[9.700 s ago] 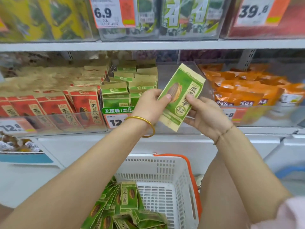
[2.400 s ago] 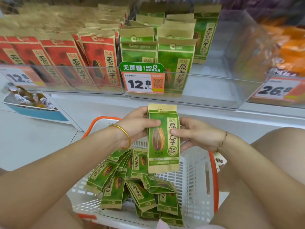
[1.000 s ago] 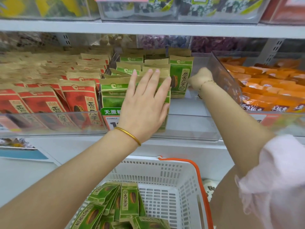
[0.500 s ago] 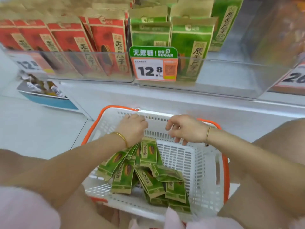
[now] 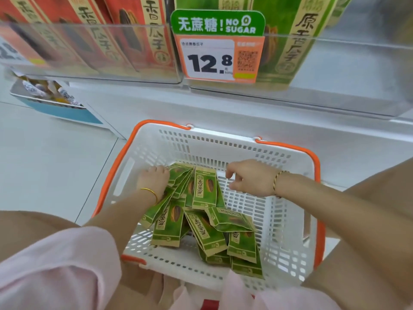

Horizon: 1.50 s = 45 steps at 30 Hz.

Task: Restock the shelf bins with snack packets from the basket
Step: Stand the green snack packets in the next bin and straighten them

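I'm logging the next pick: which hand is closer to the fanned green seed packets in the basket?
Left. The left hand curls its fingers over the top edges of the fanned green seed packets; the right hand hovers apart to their right, over bare floor of the white basket.

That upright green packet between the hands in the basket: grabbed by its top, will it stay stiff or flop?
Probably fairly stiff: the upright packet stands flat with crisp edges. Likely light, since fanned packets by the left hand seem to prop it. Its matte, paper-like face suggests decent grip.
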Each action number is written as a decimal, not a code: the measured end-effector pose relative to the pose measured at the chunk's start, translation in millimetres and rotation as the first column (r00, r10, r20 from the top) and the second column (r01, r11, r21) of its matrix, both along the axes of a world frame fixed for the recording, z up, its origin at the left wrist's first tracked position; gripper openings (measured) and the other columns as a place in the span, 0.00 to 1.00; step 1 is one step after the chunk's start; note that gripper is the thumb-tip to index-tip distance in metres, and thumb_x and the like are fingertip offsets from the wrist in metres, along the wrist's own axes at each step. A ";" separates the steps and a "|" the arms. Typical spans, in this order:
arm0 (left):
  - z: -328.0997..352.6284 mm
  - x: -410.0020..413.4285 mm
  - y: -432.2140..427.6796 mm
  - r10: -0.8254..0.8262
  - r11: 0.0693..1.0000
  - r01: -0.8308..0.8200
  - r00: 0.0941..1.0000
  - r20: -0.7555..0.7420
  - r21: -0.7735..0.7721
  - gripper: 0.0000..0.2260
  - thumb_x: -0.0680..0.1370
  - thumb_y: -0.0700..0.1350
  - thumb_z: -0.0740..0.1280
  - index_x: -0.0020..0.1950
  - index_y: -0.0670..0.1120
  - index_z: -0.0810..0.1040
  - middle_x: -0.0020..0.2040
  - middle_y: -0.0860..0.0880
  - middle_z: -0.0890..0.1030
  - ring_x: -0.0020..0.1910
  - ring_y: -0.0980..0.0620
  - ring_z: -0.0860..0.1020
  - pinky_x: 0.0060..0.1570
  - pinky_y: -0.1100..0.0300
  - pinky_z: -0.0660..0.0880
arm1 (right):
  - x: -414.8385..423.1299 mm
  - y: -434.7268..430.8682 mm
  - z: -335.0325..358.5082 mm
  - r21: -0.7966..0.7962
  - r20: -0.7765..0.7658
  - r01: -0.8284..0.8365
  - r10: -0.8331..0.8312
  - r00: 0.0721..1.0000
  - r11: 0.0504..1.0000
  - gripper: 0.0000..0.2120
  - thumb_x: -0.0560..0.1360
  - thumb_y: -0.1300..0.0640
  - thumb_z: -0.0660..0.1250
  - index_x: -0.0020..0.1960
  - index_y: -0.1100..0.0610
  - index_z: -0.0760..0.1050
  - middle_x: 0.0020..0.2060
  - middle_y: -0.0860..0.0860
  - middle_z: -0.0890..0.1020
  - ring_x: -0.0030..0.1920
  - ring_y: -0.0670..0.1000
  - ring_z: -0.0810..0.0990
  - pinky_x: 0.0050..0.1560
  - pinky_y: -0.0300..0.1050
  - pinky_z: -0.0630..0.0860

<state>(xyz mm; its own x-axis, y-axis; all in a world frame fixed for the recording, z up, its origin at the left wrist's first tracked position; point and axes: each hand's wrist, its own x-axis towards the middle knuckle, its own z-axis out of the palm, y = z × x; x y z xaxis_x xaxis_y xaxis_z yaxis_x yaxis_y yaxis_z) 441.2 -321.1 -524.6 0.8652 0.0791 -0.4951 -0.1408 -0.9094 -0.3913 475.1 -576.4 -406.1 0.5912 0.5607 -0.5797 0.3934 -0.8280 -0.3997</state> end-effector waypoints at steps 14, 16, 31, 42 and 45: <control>8.3 13.7 0.4 0.248 0.855 -0.211 0.969 0.015 -0.474 0.13 0.76 0.32 0.57 0.58 0.44 0.68 0.43 0.45 0.73 0.38 0.47 0.72 0.38 0.57 0.67 | -7.4 -0.6 3.5 0.014 -0.022 0.029 -0.029 0.999 0.999 0.17 0.80 0.52 0.59 0.67 0.57 0.68 0.60 0.54 0.77 0.57 0.52 0.75 0.51 0.40 0.67; 2.1 10.3 0.9 0.397 0.742 -0.370 0.914 -0.079 -0.559 0.13 0.76 0.32 0.60 0.58 0.45 0.70 0.49 0.44 0.77 0.41 0.47 0.74 0.40 0.58 0.69 | -8.5 0.2 4.7 0.027 -0.022 0.036 -0.036 0.999 0.999 0.17 0.80 0.53 0.59 0.67 0.57 0.68 0.60 0.54 0.76 0.57 0.53 0.75 0.51 0.40 0.67; 81.0 26.3 -36.8 0.114 0.539 0.124 0.969 0.218 -0.833 0.08 0.71 0.40 0.62 0.31 0.45 0.74 0.37 0.48 0.74 0.40 0.51 0.73 0.44 0.57 0.70 | 3.3 -10.9 5.4 0.092 0.035 0.156 -0.159 0.987 0.984 0.17 0.80 0.53 0.58 0.67 0.58 0.67 0.60 0.55 0.76 0.58 0.54 0.75 0.56 0.44 0.70; 190.8 26.7 -74.9 0.063 -0.024 -0.084 0.994 -0.086 -0.996 0.10 0.66 0.32 0.64 0.38 0.45 0.67 0.38 0.49 0.72 0.37 0.53 0.71 0.37 0.66 0.70 | 12.8 -24.1 11.6 0.422 -0.674 0.756 -0.385 0.631 0.501 0.15 0.80 0.47 0.56 0.57 0.55 0.73 0.51 0.54 0.80 0.49 0.52 0.79 0.51 0.47 0.76; 198.1 30.6 -78.0 0.088 -0.107 -0.107 0.989 -0.116 -0.989 0.09 0.65 0.32 0.63 0.39 0.44 0.67 0.39 0.49 0.74 0.36 0.59 0.73 0.37 0.68 0.71 | 7.9 -32.1 17.1 0.436 -0.748 0.767 -0.285 0.600 0.471 0.16 0.75 0.47 0.62 0.57 0.56 0.74 0.47 0.53 0.82 0.45 0.50 0.80 0.47 0.45 0.77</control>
<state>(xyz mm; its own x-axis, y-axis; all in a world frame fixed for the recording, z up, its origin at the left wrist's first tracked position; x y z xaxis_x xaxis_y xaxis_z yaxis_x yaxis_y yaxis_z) 471.8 -399.1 -326.4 0.8967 -0.4228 -0.1310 -0.0034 -0.3025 0.9531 483.0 -608.5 -389.0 0.6524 0.5796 -0.4882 -0.4905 -0.1681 -0.8551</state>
